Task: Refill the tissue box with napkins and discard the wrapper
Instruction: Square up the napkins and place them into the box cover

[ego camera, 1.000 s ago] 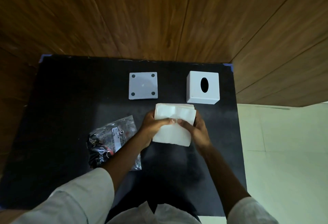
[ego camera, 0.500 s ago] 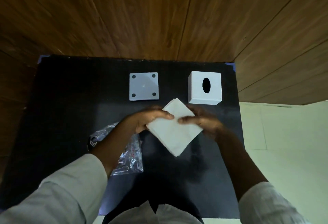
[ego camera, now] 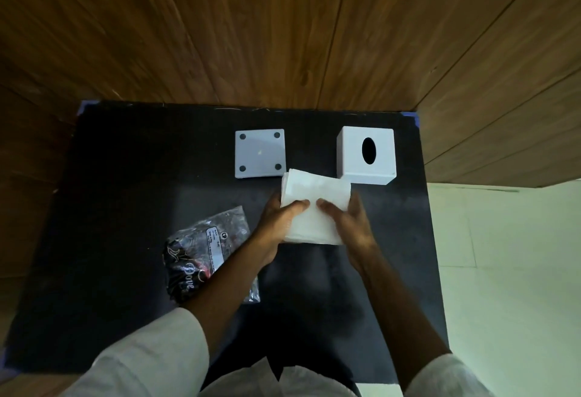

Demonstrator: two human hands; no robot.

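Note:
A white stack of napkins (ego camera: 316,195) is held over the middle of the black table. My left hand (ego camera: 276,227) grips its left side and my right hand (ego camera: 350,223) grips its right side, both thumbs on top. The white tissue box (ego camera: 366,155), with a dark oval slot facing up, stands just beyond the stack at the right. Its white square base plate (ego camera: 259,153), with a dark dot at each corner, lies flat to the left of the box. The crumpled clear and dark wrapper (ego camera: 204,255) lies at the left, partly under my left forearm.
The black table (ego camera: 125,208) stands against a wood-panelled wall (ego camera: 283,35). A pale tiled floor (ego camera: 509,271) shows past the table's right edge. My white sleeves fill the bottom of the view.
The napkin stack was turned to a diamond angle half a second ago and is now square again, held a little closer to the tissue box. Both hands kept their grip.

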